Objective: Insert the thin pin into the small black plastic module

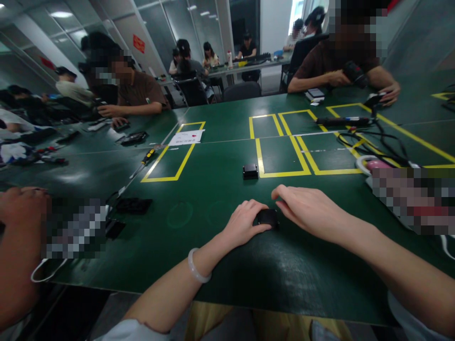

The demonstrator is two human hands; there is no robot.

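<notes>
A small black box-like part (268, 218) lies on the green table, with my left hand (245, 219) wrapped around its left side, thumb at the near edge and fingers at the far edge. Just right of it, my right hand (309, 208) hovers with its fingers bent and slightly apart. Nothing shows in that hand, though its palm side is hidden. A second small black box-like part (250, 171) stands farther up the table, touched by neither hand. A pale bracelet (197, 266) circles my left wrist.
Yellow tape rectangles (284, 174) mark the green table (213, 189). A screwdriver (149, 155) and a paper sheet (186, 138) lie left; a blurred device (415, 199) and black cables (387, 142) lie right. Across the table, a person holds a black power drill (354, 74). A co-worker's arm (19, 246) rests left.
</notes>
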